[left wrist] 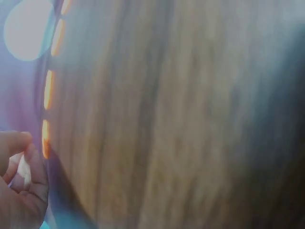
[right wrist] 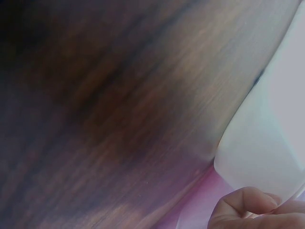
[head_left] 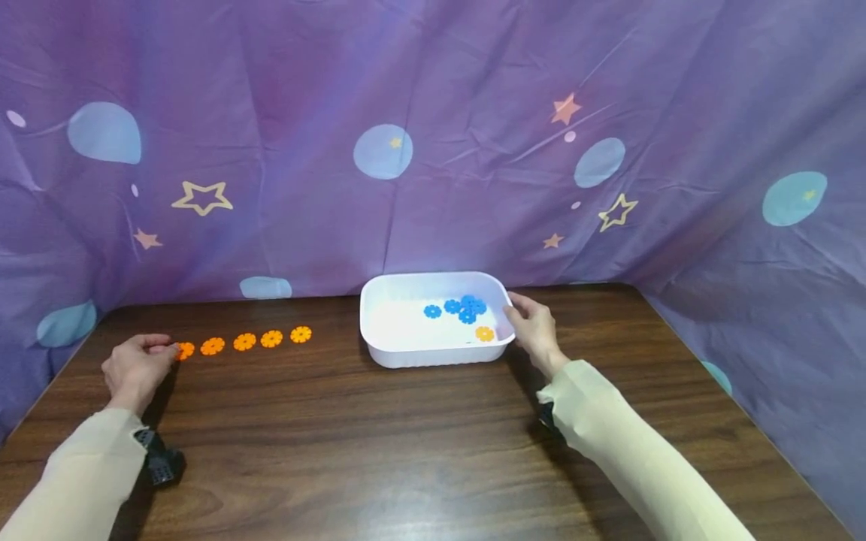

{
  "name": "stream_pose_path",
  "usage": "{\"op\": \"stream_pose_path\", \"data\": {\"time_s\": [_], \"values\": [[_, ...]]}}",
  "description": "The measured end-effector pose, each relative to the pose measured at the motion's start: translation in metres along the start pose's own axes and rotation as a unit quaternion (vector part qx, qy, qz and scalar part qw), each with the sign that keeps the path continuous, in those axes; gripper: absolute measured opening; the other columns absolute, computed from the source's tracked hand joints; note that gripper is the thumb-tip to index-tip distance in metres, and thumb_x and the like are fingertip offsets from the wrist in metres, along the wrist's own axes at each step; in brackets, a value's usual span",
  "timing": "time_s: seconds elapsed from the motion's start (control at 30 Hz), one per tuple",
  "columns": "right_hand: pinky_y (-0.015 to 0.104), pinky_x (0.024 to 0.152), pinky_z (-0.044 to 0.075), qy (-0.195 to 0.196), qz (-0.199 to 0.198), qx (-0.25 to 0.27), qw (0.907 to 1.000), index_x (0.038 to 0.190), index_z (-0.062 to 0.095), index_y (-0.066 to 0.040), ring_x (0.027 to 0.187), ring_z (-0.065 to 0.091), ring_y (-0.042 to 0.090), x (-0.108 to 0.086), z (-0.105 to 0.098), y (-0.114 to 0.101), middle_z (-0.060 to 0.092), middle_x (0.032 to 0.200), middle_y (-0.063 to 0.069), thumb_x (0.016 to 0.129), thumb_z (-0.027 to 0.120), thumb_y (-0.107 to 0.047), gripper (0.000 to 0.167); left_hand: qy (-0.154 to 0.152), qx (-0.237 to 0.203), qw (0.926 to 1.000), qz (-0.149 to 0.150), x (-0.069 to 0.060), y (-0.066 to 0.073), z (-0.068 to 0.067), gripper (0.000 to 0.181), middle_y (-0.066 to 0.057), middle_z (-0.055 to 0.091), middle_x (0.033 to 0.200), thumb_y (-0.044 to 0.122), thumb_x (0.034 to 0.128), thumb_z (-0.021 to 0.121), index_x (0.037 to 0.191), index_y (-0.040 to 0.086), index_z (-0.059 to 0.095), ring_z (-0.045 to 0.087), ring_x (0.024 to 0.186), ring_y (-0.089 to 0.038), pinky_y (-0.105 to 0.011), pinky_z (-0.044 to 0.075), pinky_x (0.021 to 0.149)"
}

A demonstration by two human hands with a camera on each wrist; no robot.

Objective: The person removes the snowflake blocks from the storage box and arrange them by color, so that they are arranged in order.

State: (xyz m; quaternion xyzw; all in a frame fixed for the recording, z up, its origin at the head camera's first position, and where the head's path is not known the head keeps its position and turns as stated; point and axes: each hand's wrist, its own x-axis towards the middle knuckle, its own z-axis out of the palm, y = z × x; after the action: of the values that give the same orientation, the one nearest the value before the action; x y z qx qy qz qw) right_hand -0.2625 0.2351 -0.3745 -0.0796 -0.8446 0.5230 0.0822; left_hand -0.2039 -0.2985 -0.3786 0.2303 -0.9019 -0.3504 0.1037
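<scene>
An orange flower-shaped disc lies at the left end of a row of similar discs on the wooden table. My left hand has its thumb and fingertips together at this disc's left edge and appears to pinch it, partly covering it. In the left wrist view, the curled fingers are close beside the orange disc. My right hand grips the right rim of a white plastic basin; the right wrist view shows the thumb bent over the edge of the basin.
Inside the basin are several blue flower-shaped discs and one orange disc. The rest of the row, up to the orange disc, runs toward the basin. A purple patterned cloth hangs behind the table.
</scene>
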Motion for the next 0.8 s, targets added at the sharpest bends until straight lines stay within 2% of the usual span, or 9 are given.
{"op": "stream_pose_path", "data": {"time_s": [0.03, 0.1, 0.2, 0.23, 0.3, 0.43, 0.6, 0.7, 0.8], "values": [[0.021, 0.044, 0.046, 0.000, -0.001, 0.000, 1.0000, 0.131, 0.055, -0.007, 0.063, 0.057, 0.015, 0.000, 0.000, 0.000, 0.064, 0.108, 0.023, 0.094, 0.054, -0.018, 0.039, 0.003, -0.010, 0.9999, -0.002, -0.001, 0.002, 0.000, 0.040, 0.002, 0.064, 0.064, 0.025, 0.0893, 0.058, 0.115, -0.005, 0.059, 0.056, 0.085, -0.023, -0.041, 0.037, 0.081], [0.021, 0.045, 0.047, -0.001, -0.002, 0.002, 1.0000, 0.131, 0.055, -0.007, 0.065, 0.058, 0.016, 0.000, 0.000, 0.000, 0.064, 0.108, 0.023, 0.094, 0.054, -0.018, 0.039, 0.005, -0.042, 0.9991, -0.006, -0.002, 0.008, 0.003, 0.041, 0.023, 0.052, 0.056, 0.026, 0.0896, 0.059, 0.118, -0.004, 0.059, 0.054, 0.071, -0.004, -0.030, 0.038, 0.079], [0.022, 0.046, 0.048, -0.002, -0.003, 0.003, 1.0000, 0.131, 0.055, -0.006, 0.068, 0.059, 0.016, 0.000, 0.000, 0.000, 0.064, 0.108, 0.023, 0.094, 0.054, -0.018, 0.039, -0.008, -0.115, 0.9933, -0.009, -0.005, 0.021, 0.009, 0.042, 0.032, 0.044, 0.054, 0.023, 0.0896, 0.061, 0.120, -0.005, 0.056, 0.046, 0.054, 0.012, -0.011, 0.042, 0.065], [0.022, 0.047, 0.049, -0.003, -0.003, 0.004, 1.0000, 0.131, 0.054, -0.006, 0.068, 0.059, 0.015, -0.001, 0.000, 0.000, 0.064, 0.108, 0.023, 0.094, 0.054, -0.017, 0.039, -0.014, -0.139, 0.9901, -0.012, -0.006, 0.026, 0.011, 0.043, 0.033, 0.042, 0.054, 0.022, 0.0896, 0.061, 0.122, -0.006, 0.055, 0.046, 0.051, 0.013, -0.007, 0.043, 0.058], [0.022, 0.046, 0.048, -0.003, -0.002, 0.004, 1.0000, 0.131, 0.054, -0.006, 0.063, 0.057, 0.012, -0.001, 0.000, 0.000, 0.064, 0.107, 0.024, 0.094, 0.054, -0.017, 0.039, -0.027, -0.183, 0.9828, -0.007, -0.007, 0.035, 0.017, 0.043, 0.031, 0.046, 0.056, 0.019, 0.0892, 0.062, 0.122, -0.007, 0.054, 0.051, 0.050, 0.011, -0.011, 0.048, 0.049], [0.021, 0.045, 0.047, -0.004, 0.001, 0.002, 1.0000, 0.131, 0.054, -0.006, 0.057, 0.053, 0.008, -0.001, 0.000, 0.000, 0.064, 0.106, 0.024, 0.094, 0.054, -0.017, 0.039, -0.047, -0.228, 0.9725, 0.012, -0.011, 0.051, 0.029, 0.041, 0.029, 0.050, 0.059, 0.016, 0.0888, 0.063, 0.121, -0.008, 0.054, 0.054, 0.054, 0.009, -0.011, 0.051, 0.052], [0.024, 0.048, 0.049, -0.003, 0.002, 0.001, 1.0000, 0.131, 0.054, -0.007, 0.061, 0.055, 0.009, -0.001, 0.000, 0.000, 0.064, 0.108, 0.023, 0.094, 0.053, -0.017, 0.039, -0.073, -0.240, 0.9670, 0.045, -0.018, 0.073, 0.038, 0.042, 0.029, 0.052, 0.062, 0.016, 0.0895, 0.063, 0.122, -0.009, 0.053, 0.054, 0.057, 0.008, -0.013, 0.051, 0.054], [0.023, 0.047, 0.049, -0.004, 0.003, 0.002, 1.0000, 0.132, 0.054, -0.007, 0.058, 0.053, 0.009, -0.001, 0.000, 0.000, 0.064, 0.108, 0.023, 0.094, 0.053, -0.018, 0.039, -0.094, -0.243, 0.9637, 0.057, -0.023, 0.084, 0.042, 0.044, 0.027, 0.054, 0.064, 0.018, 0.0902, 0.062, 0.123, -0.008, 0.052, 0.055, 0.059, 0.005, -0.014, 0.052, 0.055], [0.023, 0.048, 0.049, -0.006, 0.004, 0.001, 1.0000, 0.132, 0.054, -0.008, 0.062, 0.056, 0.012, -0.001, 0.000, -0.001, 0.064, 0.109, 0.022, 0.094, 0.053, -0.019, 0.039, -0.109, -0.236, 0.9636, 0.061, -0.028, 0.094, 0.046, 0.045, 0.025, 0.055, 0.067, 0.021, 0.0909, 0.062, 0.125, -0.006, 0.052, 0.056, 0.063, 0.005, -0.015, 0.053, 0.059]]}}
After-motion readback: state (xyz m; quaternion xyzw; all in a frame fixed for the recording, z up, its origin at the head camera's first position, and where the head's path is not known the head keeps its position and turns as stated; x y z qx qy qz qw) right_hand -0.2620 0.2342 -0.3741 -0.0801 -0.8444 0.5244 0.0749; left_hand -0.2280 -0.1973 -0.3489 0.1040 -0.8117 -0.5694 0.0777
